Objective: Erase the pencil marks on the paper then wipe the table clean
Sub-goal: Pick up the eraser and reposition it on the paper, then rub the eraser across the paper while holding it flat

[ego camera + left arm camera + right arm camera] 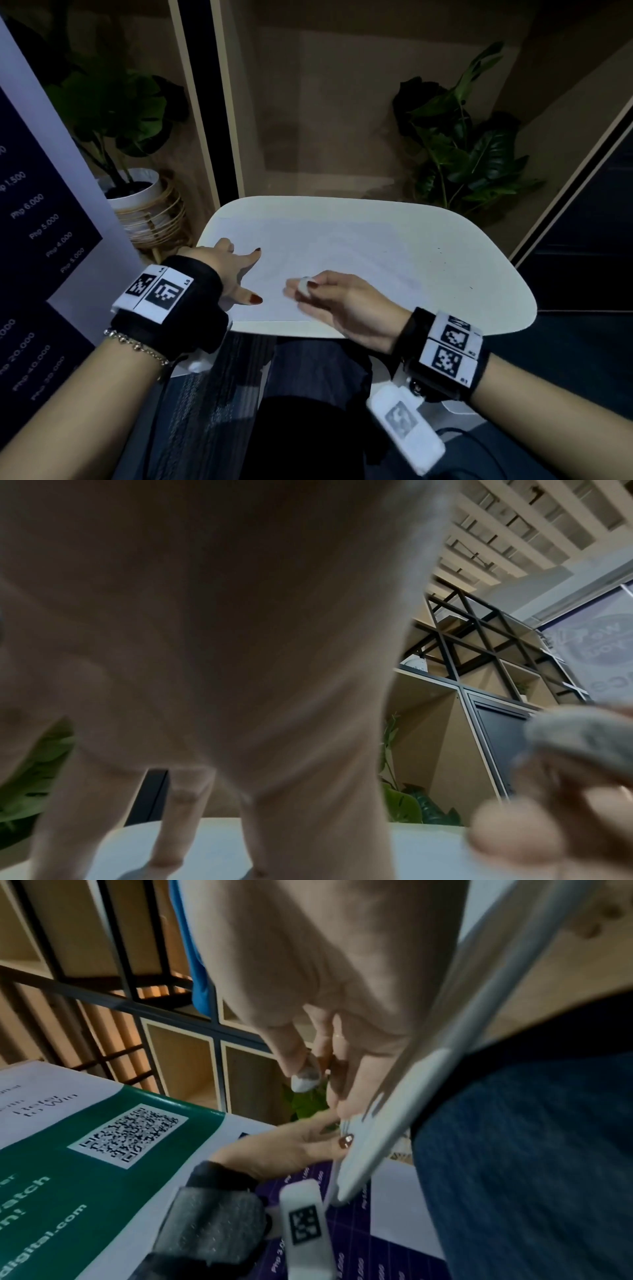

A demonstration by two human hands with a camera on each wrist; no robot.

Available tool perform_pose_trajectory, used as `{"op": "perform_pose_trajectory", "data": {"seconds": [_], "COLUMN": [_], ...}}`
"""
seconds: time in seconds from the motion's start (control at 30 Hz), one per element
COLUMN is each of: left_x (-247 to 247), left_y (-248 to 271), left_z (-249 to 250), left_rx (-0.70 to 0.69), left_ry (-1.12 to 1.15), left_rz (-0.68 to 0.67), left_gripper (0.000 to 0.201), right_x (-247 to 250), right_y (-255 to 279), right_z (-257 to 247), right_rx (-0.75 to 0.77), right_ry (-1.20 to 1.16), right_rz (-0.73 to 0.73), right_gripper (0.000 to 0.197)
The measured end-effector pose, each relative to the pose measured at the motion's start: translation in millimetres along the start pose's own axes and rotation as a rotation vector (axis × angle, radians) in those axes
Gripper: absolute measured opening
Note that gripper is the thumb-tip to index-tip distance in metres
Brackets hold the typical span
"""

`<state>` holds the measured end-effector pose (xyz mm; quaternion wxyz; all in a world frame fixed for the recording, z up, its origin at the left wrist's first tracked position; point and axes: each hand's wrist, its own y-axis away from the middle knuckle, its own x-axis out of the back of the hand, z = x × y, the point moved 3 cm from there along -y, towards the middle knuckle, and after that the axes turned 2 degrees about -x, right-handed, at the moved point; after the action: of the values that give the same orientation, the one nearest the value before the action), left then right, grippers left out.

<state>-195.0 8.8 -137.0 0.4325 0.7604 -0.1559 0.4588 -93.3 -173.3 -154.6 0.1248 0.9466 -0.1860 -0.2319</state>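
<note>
Underneath both hands sits a small white table [445,240] with rounded corners, and a sheet of paper [325,246] lies flat on it, covering most of the top from the near edge outward. The left hand [229,270] presses on the paper's near left part with fingers spread and straight, thumb toward the near edge. Just to its right, the right hand [342,301] hovers over the paper's near edge, pinching a small white eraser [304,286] between thumb and fingertips; in the right wrist view the eraser [306,1079] pokes out below the fingers and looks grey with smudging. Pencil marks on the paper are too faint to make out. Beyond the right hand, a few dark specks [442,253] dot the bare strip of table past the paper's right side. Ahead of the left hand stands a potted plant [113,113] in a white pot with a woven stand, close to the table's far left corner, and another leafy plant [472,147] rises behind the far right corner. A dark poster [37,219] with printed prices hangs out past the left wrist. The table's near edge runs right under the wrists, with the person's lap below it. Paper lies open ahead of the right hand out to the far edge.
</note>
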Motion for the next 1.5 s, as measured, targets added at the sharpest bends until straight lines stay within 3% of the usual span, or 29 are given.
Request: {"op": "perform_pose_trajectory", "data": {"seconds": [0.07, 0.13, 0.23, 0.27, 0.33, 0.43, 0.47, 0.53, 0.63, 0.7, 0.77, 0.83, 0.93, 1.0, 1.1, 1.27, 1.4, 1.5], "left_x": [0, 0, -1, 0, -1, -1, -1, -2, -3, -1, 3, 8, 20, 23, 13, -1, -1, 0], "left_y": [1, 0, -2, -2, -3, -2, -2, -2, -1, 2, 6, 14, 31, 38, 35, 23, 22, 23], "left_z": [0, -1, -1, -1, -2, -3, -3, -4, -4, -3, -2, 4, 29, 54, 79, 82, 77, 76], "left_rx": [-0.007, -0.009, -0.004, -0.004, -0.007, -0.003, -0.003, -0.003, -0.013, -0.012, -0.009, -0.016, -0.130, -0.265, -0.412, -0.406, -0.398, -0.393], "left_ry": [-0.002, -0.005, -0.009, -0.014, -0.010, -0.007, -0.004, 0.007, 0.017, 0.029, 0.050, 0.085, 0.141, 0.187, 0.232, 0.165, 0.169, 0.177], "left_rz": [-0.003, -0.014, -0.011, -0.006, -0.003, -0.008, -0.006, -0.005, -0.004, -0.007, -0.014, 0.000, 0.111, 0.170, 0.127, 0.113, 0.087, 0.071], "left_gripper": [0.095, 0.096, 0.097, 0.097, 0.097, 0.098, 0.098, 0.098, 0.098, 0.098, 0.098, 0.095, 0.089, 0.084, 0.079, 0.079, 0.088, 0.089], "right_x": [30, 74, 110, 107, 80, 39, 36, 48, 95, 112, 100, 73, 52, 48, 44, 49, 51, 51], "right_y": [-7, -7, 4, 4, -3, -18, -23, -30, -24, -11, 5, 18, 17, 12, 4, -9, -9, -6], "right_z": [-9, -29, -56, -61, -61, -36, -29, -29, -48, -59, -64, -62, -46, -32, -17, -13, -10, -11], "right_rx": [0.117, 0.251, 0.303, 0.306, 0.305, 0.062, 0.005, 0.036, 0.261, 0.339, 0.347, 0.340, 0.341, 0.349, 0.395, 0.423, 0.492, 0.495], "right_ry": [-0.090, -0.240, -0.261, -0.212, -0.175, -0.167, -0.141, -0.151, -0.291, -0.285, -0.140, 0.116, 0.430, 0.461, 0.434, 0.492, 0.699, 0.834], "right_rz": [0.156, 0.373, 0.597, 0.573, 0.376, 0.066, 0.027, 0.105, 0.447, 0.589, 0.555, 0.432, 0.277, 0.253, 0.230, 0.267, 0.329, 0.275], "right_gripper": [0.007, 0.012, 0.012, 0.009, 0.012, 0.013, 0.013, 0.017, 0.017, 0.012, 0.004, 0.011, 0.012, 0.004, 0.007, 0.011, 0.013, 0.011]}}
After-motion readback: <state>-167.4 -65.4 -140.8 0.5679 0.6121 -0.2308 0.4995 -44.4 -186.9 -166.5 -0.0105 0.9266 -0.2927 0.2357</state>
